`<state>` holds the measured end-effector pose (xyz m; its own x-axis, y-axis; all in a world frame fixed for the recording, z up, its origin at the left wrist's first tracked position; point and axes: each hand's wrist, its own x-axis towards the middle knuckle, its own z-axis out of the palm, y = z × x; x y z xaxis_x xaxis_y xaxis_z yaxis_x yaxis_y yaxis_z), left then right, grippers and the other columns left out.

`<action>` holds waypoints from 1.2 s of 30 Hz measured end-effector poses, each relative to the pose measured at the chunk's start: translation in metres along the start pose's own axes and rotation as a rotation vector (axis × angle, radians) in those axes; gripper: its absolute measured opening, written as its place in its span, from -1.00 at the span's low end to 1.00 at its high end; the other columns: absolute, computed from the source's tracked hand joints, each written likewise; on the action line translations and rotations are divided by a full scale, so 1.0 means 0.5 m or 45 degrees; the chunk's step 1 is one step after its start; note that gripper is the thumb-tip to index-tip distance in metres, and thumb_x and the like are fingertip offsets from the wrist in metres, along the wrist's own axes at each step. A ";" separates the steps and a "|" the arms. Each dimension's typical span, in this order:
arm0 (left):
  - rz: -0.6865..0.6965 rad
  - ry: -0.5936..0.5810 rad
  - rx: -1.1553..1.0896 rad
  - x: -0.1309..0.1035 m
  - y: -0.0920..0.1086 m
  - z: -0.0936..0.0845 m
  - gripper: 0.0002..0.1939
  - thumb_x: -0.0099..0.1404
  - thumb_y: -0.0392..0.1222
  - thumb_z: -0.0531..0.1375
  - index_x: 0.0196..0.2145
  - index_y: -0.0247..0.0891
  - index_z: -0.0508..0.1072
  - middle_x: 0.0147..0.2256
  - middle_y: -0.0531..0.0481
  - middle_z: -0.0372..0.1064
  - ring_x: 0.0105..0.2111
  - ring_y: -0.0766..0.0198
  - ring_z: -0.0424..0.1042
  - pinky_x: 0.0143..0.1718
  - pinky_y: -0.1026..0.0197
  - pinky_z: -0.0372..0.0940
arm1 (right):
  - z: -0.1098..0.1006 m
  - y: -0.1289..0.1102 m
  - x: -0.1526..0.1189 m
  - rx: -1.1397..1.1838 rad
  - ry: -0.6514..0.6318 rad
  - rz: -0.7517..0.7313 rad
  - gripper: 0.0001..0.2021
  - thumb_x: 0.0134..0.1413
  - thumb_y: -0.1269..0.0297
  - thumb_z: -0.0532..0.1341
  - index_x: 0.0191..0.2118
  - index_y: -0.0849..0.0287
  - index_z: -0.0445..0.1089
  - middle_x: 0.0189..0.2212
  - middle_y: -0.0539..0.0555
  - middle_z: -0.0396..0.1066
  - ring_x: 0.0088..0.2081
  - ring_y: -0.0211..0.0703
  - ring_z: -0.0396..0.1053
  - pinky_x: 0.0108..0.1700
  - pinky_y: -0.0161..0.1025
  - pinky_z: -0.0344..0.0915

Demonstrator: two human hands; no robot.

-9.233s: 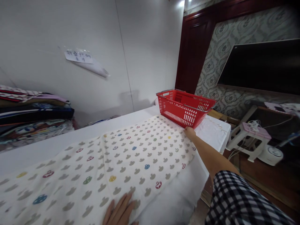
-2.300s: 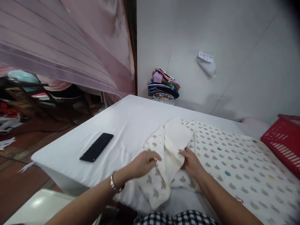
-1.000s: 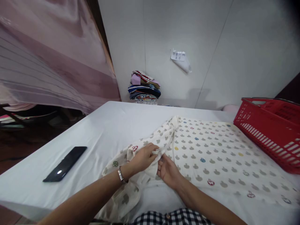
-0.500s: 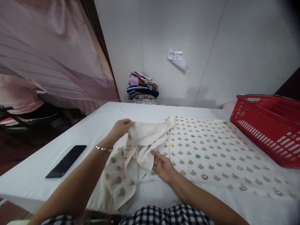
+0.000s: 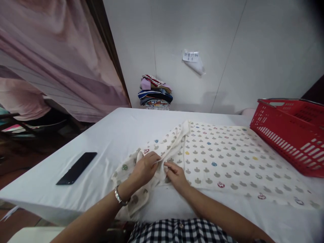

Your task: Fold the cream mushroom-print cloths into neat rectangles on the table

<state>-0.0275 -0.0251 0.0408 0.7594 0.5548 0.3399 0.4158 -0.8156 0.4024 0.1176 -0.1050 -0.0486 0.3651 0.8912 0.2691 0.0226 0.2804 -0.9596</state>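
A cream cloth [image 5: 227, 165] with grey, red, blue and green prints lies across the right half of the white table. Its left part is bunched and folded over, with a corner near the table's front edge. My left hand [image 5: 147, 166], a silver bracelet at its wrist, pinches a fold of this cloth. Close beside it on the right, my right hand [image 5: 174, 173] has thumb and forefinger closed on the cloth's edge.
A black phone [image 5: 76, 168] lies on the white table [image 5: 101, 131] at the left. A red basket [image 5: 291, 131] stands at the right. Folded clothes [image 5: 155, 92] are stacked behind the table. Beyond a pink curtain [image 5: 83, 67], part of a person [image 5: 22, 98] shows.
My left hand has moved right and down, close to my right hand. The raised part of the cloth has come down and now lies flatter, its printed side showing.
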 end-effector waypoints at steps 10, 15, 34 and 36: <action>-0.573 0.364 -0.615 0.039 -0.004 -0.061 -0.73 0.23 -0.10 0.08 -0.22 -0.24 0.49 -0.44 0.02 0.44 -0.47 0.28 0.38 -0.48 0.27 0.29 | -0.001 -0.099 0.006 -0.783 -0.406 -0.909 -0.64 0.18 0.40 0.04 0.08 0.20 0.31 -0.14 0.23 0.37 -0.04 -0.03 0.30 -0.02 -0.01 0.34; -0.261 0.315 -0.361 0.011 -0.004 -0.041 -0.74 0.27 -0.16 0.06 -0.16 -0.15 0.48 -0.26 0.02 0.45 -0.23 0.25 0.41 -0.16 0.19 0.29 | 0.017 -0.102 -0.017 -0.768 -0.782 -0.869 -0.66 0.19 0.35 0.06 0.08 0.20 0.29 -0.05 0.24 0.35 0.05 -0.08 0.26 0.05 -0.09 0.30; -0.589 0.499 -0.251 -0.128 -0.028 0.017 -0.85 0.17 -0.26 0.07 -0.30 -0.18 0.41 -0.31 -0.03 0.44 -0.28 0.16 0.41 -0.22 0.12 0.30 | -0.025 -0.058 -0.024 -1.509 -0.552 -0.357 -0.70 0.20 0.30 0.08 0.02 0.12 0.38 -0.24 0.17 0.37 -0.18 -0.04 0.32 -0.19 -0.16 0.32; -0.607 0.595 -0.555 -0.104 -0.033 0.003 -0.81 0.17 -0.21 0.07 -0.26 -0.18 0.43 -0.33 0.00 0.46 -0.31 0.20 0.42 -0.23 0.16 0.30 | -0.019 -0.062 -0.010 -1.479 -0.538 -0.407 -0.77 0.22 0.30 0.06 -0.14 0.13 0.44 -0.27 0.15 0.37 -0.20 -0.06 0.31 -0.20 -0.17 0.31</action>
<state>-0.0729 -0.0406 0.0154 0.2202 0.9181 0.3297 0.3367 -0.3887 0.8576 0.1241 -0.1218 -0.0211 -0.1256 0.9455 0.3004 0.9295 0.2180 -0.2975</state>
